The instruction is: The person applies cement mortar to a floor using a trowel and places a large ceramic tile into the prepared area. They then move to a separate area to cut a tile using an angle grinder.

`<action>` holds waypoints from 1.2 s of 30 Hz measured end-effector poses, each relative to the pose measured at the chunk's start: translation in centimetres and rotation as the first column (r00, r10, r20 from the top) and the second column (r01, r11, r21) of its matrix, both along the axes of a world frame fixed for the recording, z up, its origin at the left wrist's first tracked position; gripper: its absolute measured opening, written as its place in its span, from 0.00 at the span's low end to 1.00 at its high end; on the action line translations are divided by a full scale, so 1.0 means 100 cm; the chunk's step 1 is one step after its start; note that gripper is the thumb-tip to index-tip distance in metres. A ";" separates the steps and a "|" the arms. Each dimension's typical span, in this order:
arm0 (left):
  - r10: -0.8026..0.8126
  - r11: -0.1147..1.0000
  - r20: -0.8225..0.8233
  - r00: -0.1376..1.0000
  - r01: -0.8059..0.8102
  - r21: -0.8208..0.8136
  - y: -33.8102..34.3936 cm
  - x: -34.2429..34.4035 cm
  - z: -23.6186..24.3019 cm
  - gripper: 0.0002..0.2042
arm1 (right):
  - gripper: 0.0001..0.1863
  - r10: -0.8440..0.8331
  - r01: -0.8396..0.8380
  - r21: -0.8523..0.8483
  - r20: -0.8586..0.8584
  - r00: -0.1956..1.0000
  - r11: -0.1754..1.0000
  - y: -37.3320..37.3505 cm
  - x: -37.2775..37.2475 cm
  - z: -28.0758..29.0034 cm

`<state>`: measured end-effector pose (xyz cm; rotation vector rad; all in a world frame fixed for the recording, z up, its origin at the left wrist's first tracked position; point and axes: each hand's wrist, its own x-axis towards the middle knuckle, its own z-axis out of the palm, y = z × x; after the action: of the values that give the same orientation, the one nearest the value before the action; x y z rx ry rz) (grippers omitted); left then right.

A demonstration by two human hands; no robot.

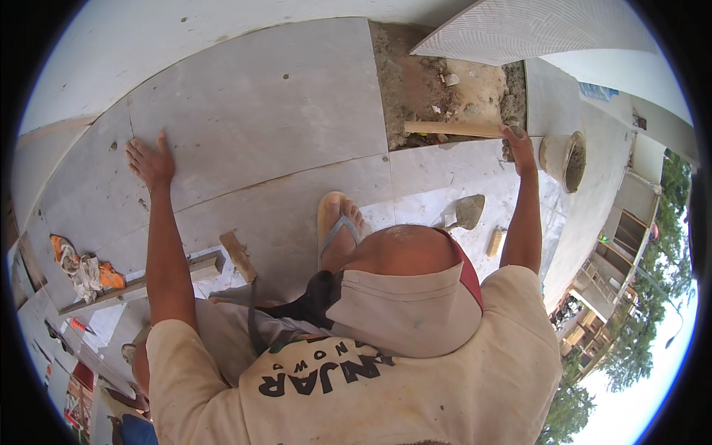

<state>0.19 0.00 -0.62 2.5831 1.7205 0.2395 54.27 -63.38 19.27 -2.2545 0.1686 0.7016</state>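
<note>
On the grey tile floor [259, 111], the left hand [150, 162] lies flat and spread, while the right hand [519, 144] grips a wooden stick [452, 128] over the bare mortar gap [445, 89] beside a bucket [564, 159].

Building site: half-laid floor tiles [259, 111], bare mortar bed [437, 85], cement bucket [562, 157].

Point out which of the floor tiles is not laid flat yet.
The ribbed white tile at the top, tilted up on edge over the bare mortar bed. The grey tiles, such as the one under the left hand, lie flat.
</note>
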 end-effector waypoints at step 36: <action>-0.198 0.976 0.052 0.979 0.192 0.103 0.009 -0.043 0.012 0.28 | 0.15 0.017 -0.014 -0.042 0.077 0.997 0.999 0.008 -0.010 0.023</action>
<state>-4.13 0.94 0.53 2.7571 1.4575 0.4019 53.29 -62.58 21.61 -2.3208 0.1295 0.6234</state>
